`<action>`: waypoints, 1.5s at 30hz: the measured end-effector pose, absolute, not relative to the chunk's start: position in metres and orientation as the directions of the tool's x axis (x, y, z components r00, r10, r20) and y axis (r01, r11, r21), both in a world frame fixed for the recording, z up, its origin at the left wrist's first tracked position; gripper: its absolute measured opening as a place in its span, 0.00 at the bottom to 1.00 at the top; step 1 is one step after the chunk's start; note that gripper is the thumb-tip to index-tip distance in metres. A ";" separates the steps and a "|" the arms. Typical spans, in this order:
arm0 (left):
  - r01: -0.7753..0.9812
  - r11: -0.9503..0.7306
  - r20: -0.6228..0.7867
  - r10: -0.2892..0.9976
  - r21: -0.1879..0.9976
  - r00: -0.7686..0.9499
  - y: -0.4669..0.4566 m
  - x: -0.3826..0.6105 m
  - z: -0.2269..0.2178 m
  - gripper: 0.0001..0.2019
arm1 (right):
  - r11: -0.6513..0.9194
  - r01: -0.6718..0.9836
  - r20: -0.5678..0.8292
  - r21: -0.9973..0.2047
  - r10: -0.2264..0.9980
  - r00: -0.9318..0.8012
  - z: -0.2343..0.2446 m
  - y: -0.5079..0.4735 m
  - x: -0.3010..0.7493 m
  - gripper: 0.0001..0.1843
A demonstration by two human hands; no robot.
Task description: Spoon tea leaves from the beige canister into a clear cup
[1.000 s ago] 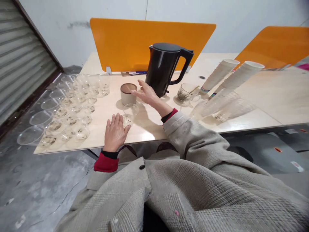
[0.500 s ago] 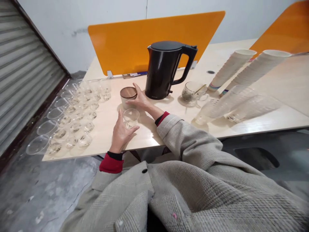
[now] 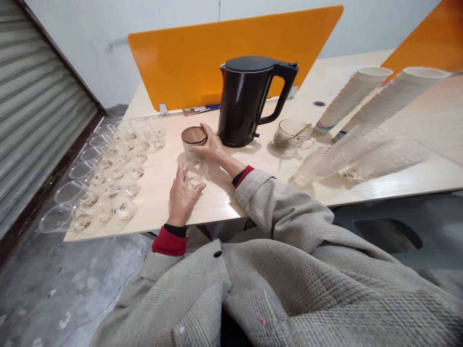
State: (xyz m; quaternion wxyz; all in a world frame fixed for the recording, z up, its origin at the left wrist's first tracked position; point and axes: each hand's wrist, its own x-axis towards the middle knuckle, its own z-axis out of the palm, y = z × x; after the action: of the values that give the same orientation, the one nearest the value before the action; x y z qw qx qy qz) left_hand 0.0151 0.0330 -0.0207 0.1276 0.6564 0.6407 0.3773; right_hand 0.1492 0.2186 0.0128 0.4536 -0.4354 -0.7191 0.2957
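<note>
My left hand [image 3: 183, 196] curves round the near left side of a clear plastic cup [image 3: 196, 169], fingers and thumb against its wall. The cup stands upright near the table's front. Just behind it is a pale canister [image 3: 188, 150] with a brown wooden lid [image 3: 194, 135]. My right hand [image 3: 213, 144] grips the canister from its right side, thumb in front and fingers at the back by the lid. A black electric kettle [image 3: 238, 106] stands to the right of the canister.
Rows of clear plastic cups [image 3: 114, 176] with dark bits in their bottoms fill the table's left end. A glass mug [image 3: 289, 137] holds a spoon. Stacked paper cups [image 3: 350, 99] and stacked clear cups [image 3: 333, 154] lean at right. An orange divider [image 3: 181, 67] stands behind.
My left hand has closed in from around the clear cup until its fingers meet the wall. My right hand stays on the canister. The view has shifted slightly.
</note>
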 end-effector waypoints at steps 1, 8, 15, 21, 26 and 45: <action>0.708 -0.128 0.315 0.939 0.694 -0.139 0.031 0.015 -0.019 0.53 | 0.451 0.366 0.401 -0.814 0.892 -0.209 0.014 0.217 0.152 0.61; 0.680 -0.123 0.348 0.915 0.723 -0.205 0.005 0.006 -0.017 0.54 | 0.546 0.378 0.542 -0.747 0.830 -0.128 0.042 0.200 0.180 0.56; 0.597 -0.231 0.444 0.864 0.768 -0.238 -0.053 0.010 -0.011 0.41 | 0.693 0.388 0.707 -0.607 0.694 -0.134 0.077 0.121 0.247 0.52; 0.486 -0.395 0.517 0.844 0.779 -0.143 -0.075 0.026 -0.017 0.38 | 0.619 0.318 0.562 -0.718 0.785 -0.259 0.072 0.034 0.259 0.59; 0.513 -0.367 0.491 0.862 0.776 -0.127 -0.071 0.030 -0.023 0.44 | 0.534 0.318 0.453 -0.783 0.841 -0.297 0.042 0.013 0.226 0.58; 0.624 -0.245 0.462 0.861 0.742 -0.212 -0.054 0.031 -0.023 0.48 | 0.599 0.522 0.507 -0.607 0.798 -0.327 0.024 -0.001 0.192 0.56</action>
State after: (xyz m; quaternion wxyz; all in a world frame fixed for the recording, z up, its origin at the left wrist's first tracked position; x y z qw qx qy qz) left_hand 0.0305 -0.0543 -0.0232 0.1205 0.6161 0.6026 0.4927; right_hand 0.1920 -0.0015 0.0239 0.4063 -0.4142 -0.7966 0.1698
